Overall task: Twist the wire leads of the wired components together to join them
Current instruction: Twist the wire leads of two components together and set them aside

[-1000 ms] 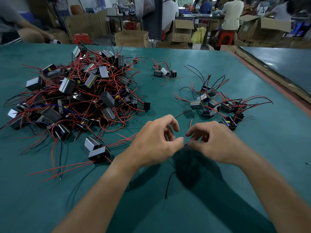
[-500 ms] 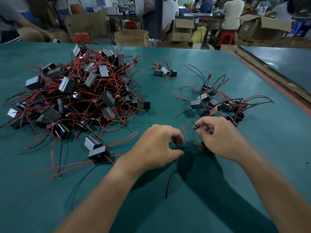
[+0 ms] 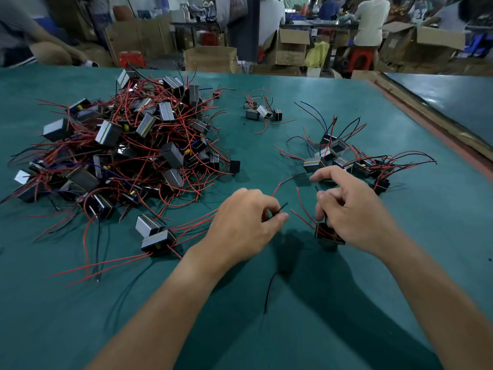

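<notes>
Green table (image 3: 416, 252) before you: your left hand (image 3: 242, 225) pinches a black wire (image 3: 280, 208), while your right hand (image 3: 354, 212) grips a small component (image 3: 323, 234), forefinger stretched out.

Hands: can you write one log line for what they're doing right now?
left hand: pinches black wire | right hand: holds component | red leads: loose

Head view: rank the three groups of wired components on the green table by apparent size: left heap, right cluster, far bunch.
1. left heap, by far the largest.
2. right cluster.
3. far bunch, smallest; it lies farther off, yet shows only a few components.
</notes>
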The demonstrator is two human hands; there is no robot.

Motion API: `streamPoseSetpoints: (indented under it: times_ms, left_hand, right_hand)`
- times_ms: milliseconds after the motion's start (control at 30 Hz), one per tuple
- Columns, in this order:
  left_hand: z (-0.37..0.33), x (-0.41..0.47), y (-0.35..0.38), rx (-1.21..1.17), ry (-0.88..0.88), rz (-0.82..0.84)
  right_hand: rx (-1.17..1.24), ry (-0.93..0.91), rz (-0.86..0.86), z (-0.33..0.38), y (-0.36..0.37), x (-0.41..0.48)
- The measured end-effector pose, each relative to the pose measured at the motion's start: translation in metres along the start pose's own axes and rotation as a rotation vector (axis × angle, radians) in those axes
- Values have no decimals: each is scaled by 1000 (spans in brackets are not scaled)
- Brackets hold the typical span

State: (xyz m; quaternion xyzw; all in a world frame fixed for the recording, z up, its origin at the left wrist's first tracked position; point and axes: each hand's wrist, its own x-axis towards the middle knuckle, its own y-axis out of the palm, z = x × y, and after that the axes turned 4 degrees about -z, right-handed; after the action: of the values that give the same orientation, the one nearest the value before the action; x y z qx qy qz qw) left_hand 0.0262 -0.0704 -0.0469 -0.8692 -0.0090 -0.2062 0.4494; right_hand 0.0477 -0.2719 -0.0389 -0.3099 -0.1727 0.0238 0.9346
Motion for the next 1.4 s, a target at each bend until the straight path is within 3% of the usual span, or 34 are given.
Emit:
streamPoseSetpoints:
  times_ms: [333, 767, 1400]
  left_hand:
    - [1, 3, -1, -243, 0, -243]
    - [-6, 1, -2, -545, -78, -24]
    - [-13, 2, -11, -917, -284, 142]
  right_hand:
    - [26, 25, 112, 10, 2, -5]
    - [154, 36, 198, 19, 5, -9]
    - [232, -44, 303, 26, -3, -14]
